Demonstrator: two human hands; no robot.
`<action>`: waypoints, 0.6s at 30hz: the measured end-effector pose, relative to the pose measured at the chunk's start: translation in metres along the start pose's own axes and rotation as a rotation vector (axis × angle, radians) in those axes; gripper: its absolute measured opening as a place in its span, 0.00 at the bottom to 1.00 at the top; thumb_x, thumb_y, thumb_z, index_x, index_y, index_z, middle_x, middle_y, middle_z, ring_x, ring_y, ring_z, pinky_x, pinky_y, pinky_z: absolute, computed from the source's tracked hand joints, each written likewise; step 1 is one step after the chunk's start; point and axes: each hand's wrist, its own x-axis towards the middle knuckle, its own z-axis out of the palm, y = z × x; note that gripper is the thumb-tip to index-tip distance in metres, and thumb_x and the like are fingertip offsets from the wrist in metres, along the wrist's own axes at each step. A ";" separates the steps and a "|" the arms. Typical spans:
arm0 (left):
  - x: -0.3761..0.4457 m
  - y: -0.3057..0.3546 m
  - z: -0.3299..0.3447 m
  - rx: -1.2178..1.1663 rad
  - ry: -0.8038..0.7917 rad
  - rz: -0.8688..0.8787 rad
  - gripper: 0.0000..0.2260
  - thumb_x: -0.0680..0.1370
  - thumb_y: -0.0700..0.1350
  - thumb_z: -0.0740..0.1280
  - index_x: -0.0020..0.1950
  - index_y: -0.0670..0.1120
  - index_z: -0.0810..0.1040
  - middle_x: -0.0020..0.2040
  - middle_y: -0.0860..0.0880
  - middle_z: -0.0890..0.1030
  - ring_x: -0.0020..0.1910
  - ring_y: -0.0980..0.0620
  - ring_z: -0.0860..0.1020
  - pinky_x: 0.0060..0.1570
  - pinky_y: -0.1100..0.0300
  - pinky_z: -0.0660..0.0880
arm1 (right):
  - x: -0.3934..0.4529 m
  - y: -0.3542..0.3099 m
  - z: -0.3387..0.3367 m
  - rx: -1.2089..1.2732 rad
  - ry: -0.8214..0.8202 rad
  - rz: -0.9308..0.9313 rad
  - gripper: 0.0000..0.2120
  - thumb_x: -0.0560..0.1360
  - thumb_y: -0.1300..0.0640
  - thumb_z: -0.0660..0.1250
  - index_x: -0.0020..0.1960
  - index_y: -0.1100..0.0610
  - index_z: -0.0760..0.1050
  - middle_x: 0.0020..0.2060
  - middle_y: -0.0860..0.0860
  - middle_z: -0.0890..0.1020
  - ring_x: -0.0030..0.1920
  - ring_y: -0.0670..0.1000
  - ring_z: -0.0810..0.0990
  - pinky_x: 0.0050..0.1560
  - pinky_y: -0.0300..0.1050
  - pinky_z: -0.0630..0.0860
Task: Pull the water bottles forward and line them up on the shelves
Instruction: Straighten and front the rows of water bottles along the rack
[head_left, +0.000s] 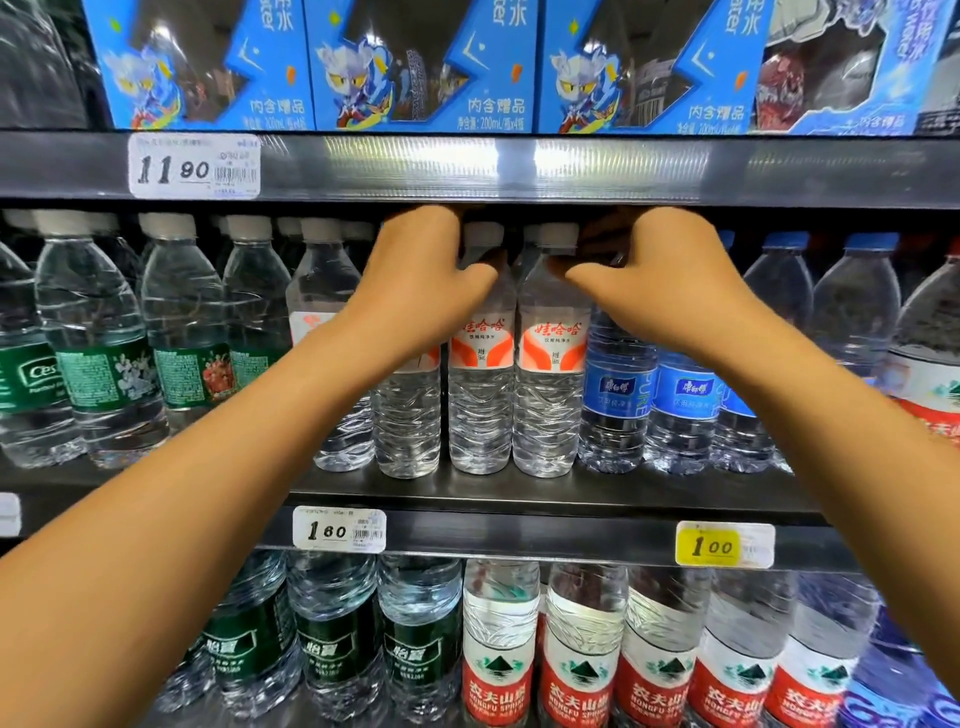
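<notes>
Both our hands reach over the orange-label bottles (550, 364), mid-frame on the middle shelf (519, 493). Left hand (421, 275) and right hand (654, 275) are curled behind the necks; we can't tell what the hidden fingers hold. Full bottles: heavy, thin-walled, slick, so pull at neck or shoulder. We count three orange fronts unobstructed, three blue-label bottles (615, 395) to their right.
</notes>
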 end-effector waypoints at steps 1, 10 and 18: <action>-0.006 -0.002 -0.004 -0.002 0.057 0.022 0.21 0.75 0.47 0.68 0.29 0.45 0.58 0.25 0.49 0.59 0.26 0.52 0.56 0.26 0.57 0.53 | -0.003 0.001 0.001 -0.004 0.037 -0.016 0.22 0.75 0.44 0.69 0.48 0.65 0.81 0.38 0.61 0.82 0.41 0.58 0.79 0.39 0.51 0.74; -0.045 -0.057 -0.037 0.038 0.353 0.098 0.12 0.75 0.47 0.68 0.51 0.39 0.80 0.44 0.42 0.81 0.44 0.44 0.77 0.46 0.51 0.73 | -0.029 -0.014 0.027 0.063 0.216 -0.266 0.23 0.74 0.45 0.70 0.61 0.60 0.75 0.50 0.58 0.80 0.53 0.58 0.75 0.50 0.46 0.67; -0.035 -0.110 -0.060 0.054 0.186 -0.059 0.15 0.73 0.50 0.67 0.49 0.38 0.79 0.42 0.41 0.81 0.44 0.43 0.78 0.46 0.47 0.74 | -0.004 -0.078 0.055 0.051 0.207 -0.314 0.23 0.74 0.42 0.69 0.56 0.61 0.78 0.50 0.59 0.83 0.56 0.60 0.79 0.55 0.52 0.72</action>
